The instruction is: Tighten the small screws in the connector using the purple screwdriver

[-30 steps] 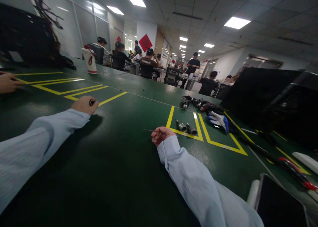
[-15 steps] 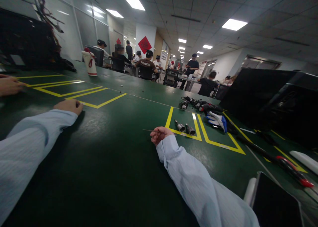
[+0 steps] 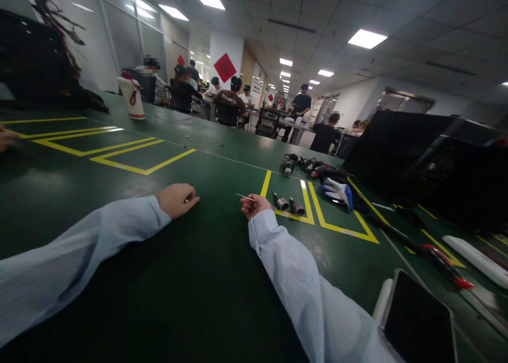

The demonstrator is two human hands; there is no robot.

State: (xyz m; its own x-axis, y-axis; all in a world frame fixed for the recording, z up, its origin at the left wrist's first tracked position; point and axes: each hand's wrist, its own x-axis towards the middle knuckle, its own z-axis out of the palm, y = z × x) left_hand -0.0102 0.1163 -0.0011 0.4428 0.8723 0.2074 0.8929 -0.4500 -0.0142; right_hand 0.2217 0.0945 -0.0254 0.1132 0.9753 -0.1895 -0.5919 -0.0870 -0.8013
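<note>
My left hand (image 3: 177,200) hovers over or rests on the green table (image 3: 159,289), fingers closed on a small round dark piece (image 3: 187,200) too small to name. Pinched in my right hand (image 3: 255,207) is a thin metal rod (image 3: 243,196), its free end pointing left toward my left hand. The two hands are apart. Just right of my right hand, two metal sockets with shanks (image 3: 289,204) lie side by side in a yellow-taped box.
Blue-white gloves (image 3: 337,192) and a dark tool with cable (image 3: 304,164) lie right. Beyond are a red-black handled tool (image 3: 446,265), a phone (image 3: 420,320) and a black case (image 3: 397,167). A paper cup (image 3: 132,98) stands far left; another person's hand (image 3: 6,138) shows at the edge.
My left hand has moved right, from the left taped boxes toward my right hand. The rod is still in my right hand. The other person's hand has drawn leftward in view.
</note>
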